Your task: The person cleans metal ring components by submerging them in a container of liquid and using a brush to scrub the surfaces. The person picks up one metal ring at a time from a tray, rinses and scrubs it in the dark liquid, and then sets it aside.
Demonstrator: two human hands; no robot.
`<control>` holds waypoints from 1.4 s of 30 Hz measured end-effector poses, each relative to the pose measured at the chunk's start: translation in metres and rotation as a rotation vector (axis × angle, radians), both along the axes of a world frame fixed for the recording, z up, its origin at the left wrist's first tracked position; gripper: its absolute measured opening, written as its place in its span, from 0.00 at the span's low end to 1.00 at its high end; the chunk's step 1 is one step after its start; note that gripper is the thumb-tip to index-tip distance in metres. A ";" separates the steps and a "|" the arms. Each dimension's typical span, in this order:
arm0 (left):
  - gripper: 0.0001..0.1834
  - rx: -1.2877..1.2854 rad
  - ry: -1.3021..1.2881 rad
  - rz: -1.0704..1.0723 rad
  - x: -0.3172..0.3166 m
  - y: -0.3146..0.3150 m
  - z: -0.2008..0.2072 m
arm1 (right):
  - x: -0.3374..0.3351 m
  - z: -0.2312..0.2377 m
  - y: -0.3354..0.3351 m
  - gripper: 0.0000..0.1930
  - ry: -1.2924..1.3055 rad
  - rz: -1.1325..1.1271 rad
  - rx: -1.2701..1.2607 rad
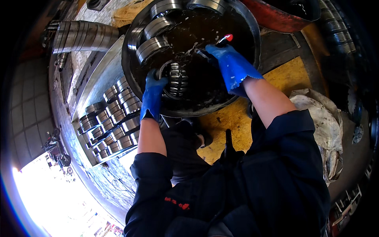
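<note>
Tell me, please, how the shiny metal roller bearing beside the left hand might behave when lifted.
The shiny metal roller bearing is probably heavy for its size, appearing metal throughout. It may be slippery, given the dark liquid nearby. Its round shape could make it roll.

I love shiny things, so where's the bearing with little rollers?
In the head view, the roller bearing is in the upper part, slightly left of centre, inside the round dark tub and just right of the left hand.

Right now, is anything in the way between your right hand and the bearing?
Nothing visible blocks it: dark liquid shows between the right hand and the bearing. The left hand is at the bearing's left side.
</note>
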State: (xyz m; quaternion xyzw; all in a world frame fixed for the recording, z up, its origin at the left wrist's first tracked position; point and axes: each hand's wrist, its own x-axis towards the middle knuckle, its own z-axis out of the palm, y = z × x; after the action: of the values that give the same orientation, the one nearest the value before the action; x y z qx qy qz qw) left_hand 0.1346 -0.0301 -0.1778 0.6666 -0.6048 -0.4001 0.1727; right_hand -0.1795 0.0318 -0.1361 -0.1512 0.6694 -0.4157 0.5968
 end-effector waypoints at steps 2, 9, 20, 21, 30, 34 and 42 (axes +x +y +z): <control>0.44 0.004 -0.025 -0.017 0.026 -0.006 -0.019 | 0.020 -0.006 -0.015 0.18 -0.015 0.030 0.001; 0.45 -0.190 -0.186 -0.218 0.033 -0.008 -0.028 | 0.073 -0.004 -0.025 0.15 0.125 0.415 -0.337; 0.47 -0.072 -0.117 -0.117 0.027 -0.005 -0.023 | 0.053 -0.030 -0.045 0.16 0.239 0.357 0.011; 0.46 -0.107 -0.115 -0.103 0.032 -0.005 -0.024 | 0.060 -0.021 -0.044 0.16 0.236 0.365 0.002; 0.41 0.085 0.203 0.204 -0.036 0.019 0.031 | 0.057 -0.010 0.000 0.13 0.309 0.488 -0.234; 0.32 0.115 0.160 0.230 -0.001 0.003 0.003 | 0.075 0.053 0.039 0.09 0.296 0.508 -0.345; 0.17 -0.067 -0.027 -0.046 -0.025 0.008 0.013 | 0.037 0.012 0.041 0.13 0.303 0.623 -0.294</control>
State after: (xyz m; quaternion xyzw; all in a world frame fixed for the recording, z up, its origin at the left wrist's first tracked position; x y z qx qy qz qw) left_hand 0.1091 -0.0226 -0.1647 0.6517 -0.6353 -0.3744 0.1775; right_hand -0.1421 0.0725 -0.1238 -0.4914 0.6050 -0.2790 0.5609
